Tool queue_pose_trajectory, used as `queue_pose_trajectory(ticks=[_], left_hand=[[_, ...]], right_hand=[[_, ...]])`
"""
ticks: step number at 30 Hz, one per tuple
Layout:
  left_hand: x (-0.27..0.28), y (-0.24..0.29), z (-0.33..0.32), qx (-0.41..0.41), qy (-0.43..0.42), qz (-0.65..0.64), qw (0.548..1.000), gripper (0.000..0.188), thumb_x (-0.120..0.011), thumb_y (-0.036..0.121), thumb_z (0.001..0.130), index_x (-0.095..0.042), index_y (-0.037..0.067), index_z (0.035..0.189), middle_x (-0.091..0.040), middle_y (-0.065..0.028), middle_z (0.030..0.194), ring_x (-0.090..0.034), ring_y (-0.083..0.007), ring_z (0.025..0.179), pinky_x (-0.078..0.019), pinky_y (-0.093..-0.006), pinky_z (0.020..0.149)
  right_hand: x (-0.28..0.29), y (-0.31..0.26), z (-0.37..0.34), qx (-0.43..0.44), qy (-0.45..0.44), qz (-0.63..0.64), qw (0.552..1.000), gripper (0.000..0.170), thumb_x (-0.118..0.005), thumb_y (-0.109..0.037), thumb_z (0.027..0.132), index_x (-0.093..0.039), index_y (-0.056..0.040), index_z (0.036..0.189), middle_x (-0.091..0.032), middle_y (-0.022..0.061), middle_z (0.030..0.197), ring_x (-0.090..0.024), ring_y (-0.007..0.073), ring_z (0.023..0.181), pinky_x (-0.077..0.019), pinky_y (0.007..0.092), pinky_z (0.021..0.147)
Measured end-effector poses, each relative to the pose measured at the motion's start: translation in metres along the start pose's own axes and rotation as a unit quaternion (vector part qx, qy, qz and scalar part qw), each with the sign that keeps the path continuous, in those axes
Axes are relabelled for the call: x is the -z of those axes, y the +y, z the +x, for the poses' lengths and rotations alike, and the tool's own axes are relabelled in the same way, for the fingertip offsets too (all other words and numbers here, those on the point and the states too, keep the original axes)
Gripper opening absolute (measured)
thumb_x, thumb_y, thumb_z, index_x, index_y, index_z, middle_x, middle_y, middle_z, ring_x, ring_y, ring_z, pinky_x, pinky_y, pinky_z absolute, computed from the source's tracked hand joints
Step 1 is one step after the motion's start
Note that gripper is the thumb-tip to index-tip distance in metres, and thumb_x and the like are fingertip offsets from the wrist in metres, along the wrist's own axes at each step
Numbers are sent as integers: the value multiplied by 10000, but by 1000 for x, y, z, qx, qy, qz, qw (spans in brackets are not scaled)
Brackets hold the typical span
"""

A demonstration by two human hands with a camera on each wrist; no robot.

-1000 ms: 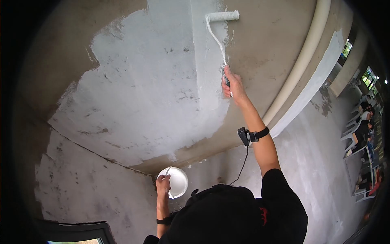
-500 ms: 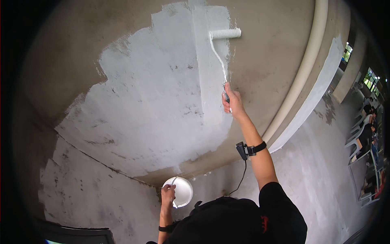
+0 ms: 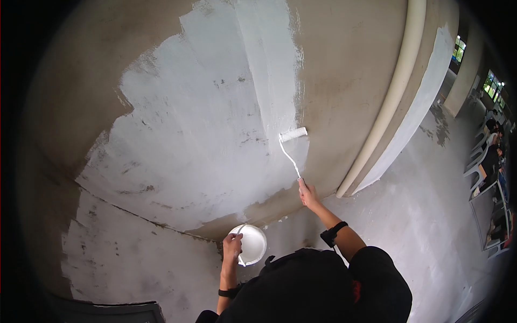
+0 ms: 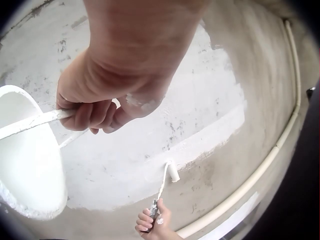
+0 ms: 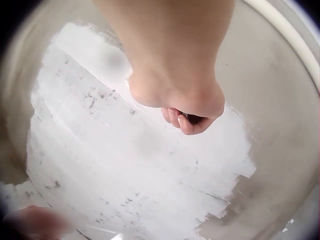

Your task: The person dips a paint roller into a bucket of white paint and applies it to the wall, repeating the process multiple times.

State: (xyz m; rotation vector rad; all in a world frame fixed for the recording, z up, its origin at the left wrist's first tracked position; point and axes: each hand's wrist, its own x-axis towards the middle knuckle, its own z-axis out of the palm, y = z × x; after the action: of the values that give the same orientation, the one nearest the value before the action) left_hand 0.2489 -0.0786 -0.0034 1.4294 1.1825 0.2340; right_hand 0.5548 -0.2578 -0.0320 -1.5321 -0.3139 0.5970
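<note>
My right hand (image 3: 308, 195) grips the handle of a paint roller (image 3: 293, 134), whose white-coated sleeve lies against the wall near the lower right part of the white paint patch (image 3: 188, 107). In the right wrist view the fingers (image 5: 187, 125) curl round the dark handle, and the roller's sleeve is hidden. My left hand (image 3: 232, 247) holds a white bucket (image 4: 32, 170) by its bail handle (image 4: 35, 121), fingers wrapped round the strip. White paint coats the bucket's inside. White smears mark both hands in the left wrist view.
Bare brown-grey wall (image 3: 344, 81) borders the patch on the right. A cream pipe (image 3: 401, 81) runs down the wall farther right. A dark frame (image 3: 118, 312) sits at lower left. People and white chairs (image 3: 476, 172) are at the far right, on the grey floor (image 3: 398, 226).
The right hand has drawn the roller down the wall, from near the patch's top to its lower right part. The left hand keeps hold of the bucket's handle.
</note>
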Motion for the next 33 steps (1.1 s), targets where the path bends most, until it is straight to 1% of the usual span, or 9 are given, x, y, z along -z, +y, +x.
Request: queue_pose_trajectory(ticks=[2, 9, 12, 14, 19, 23, 26, 28, 33], left_hand=[[-4, 6, -7, -21, -9, -25, 999, 158, -627, 171, 852, -577, 40, 780, -439, 30, 577, -381, -73, 452, -311, -245, 405], [-7, 15, -13, 4, -7, -45, 999, 172, -618, 154, 863, -557, 44, 746, -411, 34, 571, -351, -68, 441, -281, -243, 394], [-5, 10, -11, 3, -2, -44, 999, 177, -619, 158, 866, -556, 42, 748, -410, 33, 572, -351, -68, 440, -277, -242, 390], [-3, 7, -8, 5, -1, -49, 999, 180, -620, 161, 867, -556, 42, 748, -410, 32, 572, -350, -69, 438, -278, -242, 390], [-2, -2, -5, -15, 5, -40, 999, 185, -621, 167, 870, -558, 35, 755, -423, 32, 578, -356, -68, 435, -283, -243, 389], [-1, 1, -8, -2, -1, -35, 999, 186, -622, 168, 869, -561, 32, 758, -426, 31, 577, -360, -68, 437, -283, -245, 388], [0, -7, -3, -8, 12, -32, 999, 184, -625, 167, 867, -562, 33, 757, -420, 32, 571, -357, -67, 438, -281, -245, 388], [5, -12, 3, -1, -4, -16, 1000, 231, -654, 210, 837, -614, -14, 880, -516, -20, 593, -478, -108, 458, -364, -272, 410], [6, -17, 2, -10, -4, -27, 1000, 243, -657, 216, 830, -614, -18, 880, -523, -25, 596, -483, -112, 459, -367, -275, 411]], right_hand=[[2, 44, -2, -18, 30, -35, 999, 607, -444, -574, 947, -425, -96, 573, -385, -12, 470, -385, 112, 410, -299, 306, 405], [1, 104, -8, 16, 85, -35, 996, 565, -503, -552, 938, -410, -135, 567, -351, -56, 486, -334, 71, 411, -240, 274, 379], [8, 110, -5, 31, 86, -116, 989, 637, -450, -555, 942, -468, 8, 646, -404, 49, 521, -433, 162, 509, -339, 376, 492], [11, 95, -4, -21, 73, -100, 992, 638, -455, -558, 940, -469, -5, 622, -418, 42, 516, -431, 153, 496, -337, 364, 482], [12, 57, 12, 15, 57, -67, 996, 624, -453, -544, 950, -451, -46, 575, -403, 10, 495, -401, 133, 465, -320, 333, 460], [9, -2, 26, 113, 52, -36, 992, 592, -450, -543, 964, -397, -115, 558, -383, -15, 467, -357, 91, 368, -268, 256, 354], [6, -66, 27, 122, 51, -40, 990, 610, -459, -521, 963, -442, -69, 553, -395, -2, 480, -397, 116, 456, -323, 310, 453], [5, -101, 29, 136, 45, -29, 989, 607, -462, -528, 960, -434, -81, 551, -389, -8, 480, -386, 109, 442, -316, 298, 437], [2, -186, 36, 135, 25, 40, 990, 592, -457, -610, 933, -403, -118, 608, -349, -34, 476, -316, 69, 372, -253, 243, 359]])
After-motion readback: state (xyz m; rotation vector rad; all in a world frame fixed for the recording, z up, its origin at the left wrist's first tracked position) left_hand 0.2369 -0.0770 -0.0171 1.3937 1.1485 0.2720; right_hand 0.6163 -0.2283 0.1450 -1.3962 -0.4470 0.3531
